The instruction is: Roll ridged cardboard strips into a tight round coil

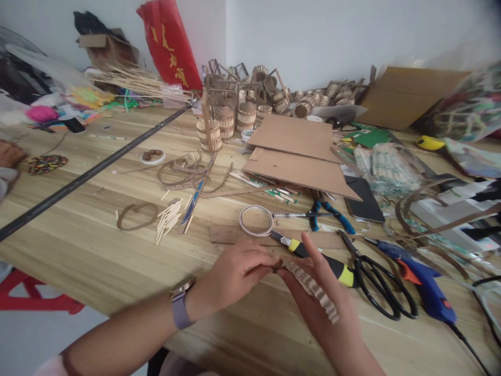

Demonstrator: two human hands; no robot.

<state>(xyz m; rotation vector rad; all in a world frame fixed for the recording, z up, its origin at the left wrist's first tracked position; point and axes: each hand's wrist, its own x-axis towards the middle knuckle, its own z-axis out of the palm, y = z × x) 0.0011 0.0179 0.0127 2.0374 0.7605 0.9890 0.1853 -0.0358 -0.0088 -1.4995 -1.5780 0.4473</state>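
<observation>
My left hand (238,271), with a watch on the wrist, pinches one end of a short ribbed strip (311,284) of small wooden slats. The strip curves across the palm side of my right hand (332,303), whose fingers are around it near the same end, with one digit raised. Just beyond my hands lie a yellow-and-black utility knife (324,261), a roll of tape (256,221) and a flat brown strip (227,234). Black scissors (383,287) and a blue glue gun (428,287) rest to the right.
Small slatted buckets (209,136) stand at the back beside cardboard sheets (297,162). Loose sticks (169,219) and coiled strips (136,215) lie left of centre. A long dark bar (94,169) crosses the left side. Another person's hand (11,154) shows at the left edge.
</observation>
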